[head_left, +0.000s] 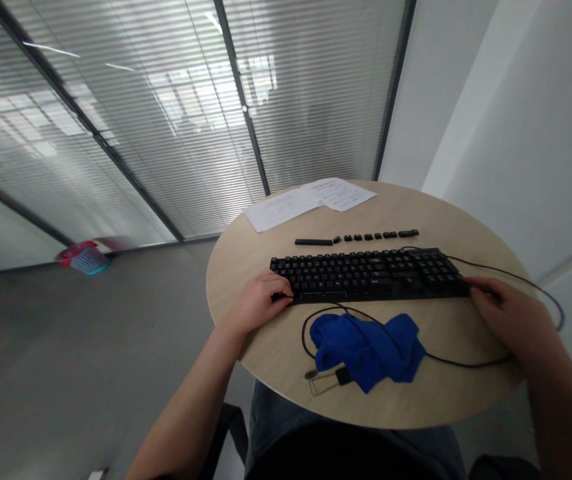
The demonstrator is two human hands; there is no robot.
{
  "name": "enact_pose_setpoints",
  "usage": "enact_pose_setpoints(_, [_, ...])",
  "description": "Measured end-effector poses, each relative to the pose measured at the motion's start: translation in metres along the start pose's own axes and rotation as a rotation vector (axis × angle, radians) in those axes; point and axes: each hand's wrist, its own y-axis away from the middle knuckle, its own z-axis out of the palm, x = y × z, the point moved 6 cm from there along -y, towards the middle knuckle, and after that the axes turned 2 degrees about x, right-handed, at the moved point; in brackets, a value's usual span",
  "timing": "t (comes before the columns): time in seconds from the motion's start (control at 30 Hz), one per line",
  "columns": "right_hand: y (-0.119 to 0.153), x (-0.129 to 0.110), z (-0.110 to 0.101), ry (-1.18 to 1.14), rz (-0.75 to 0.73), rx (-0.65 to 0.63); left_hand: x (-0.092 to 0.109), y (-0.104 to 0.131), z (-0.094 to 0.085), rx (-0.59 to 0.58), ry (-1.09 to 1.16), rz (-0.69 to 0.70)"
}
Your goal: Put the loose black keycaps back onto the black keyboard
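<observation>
A black keyboard [366,275] lies on the round wooden table, with a gap in its bottom row of keys. My left hand [265,300] grips its left end, fingers bent round the lower corner. At the right end, my right hand [509,310] has its fingertips closed on the keyboard's edge. Behind the keyboard, a long black key [313,242] and several smaller keycaps [369,237] lie in a row. In front of it sits a crumpled blue cloth [369,347], with a black cable [466,365] looping around and across it.
White papers [311,200] lie at the table's far edge. Near the front edge are a wire tool [323,383] with a black part and a small dark object [311,375]. A red and blue basket [86,259] stands on the floor at left. Walls rise behind and at right.
</observation>
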Motion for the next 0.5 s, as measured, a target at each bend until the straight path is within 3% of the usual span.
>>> enact_pose_setpoints(0.5, [0.0009,0.0006,-0.0015,-0.026,-0.016,0.039,-0.0079,0.0015,0.0003,0.021,-0.008,-0.046])
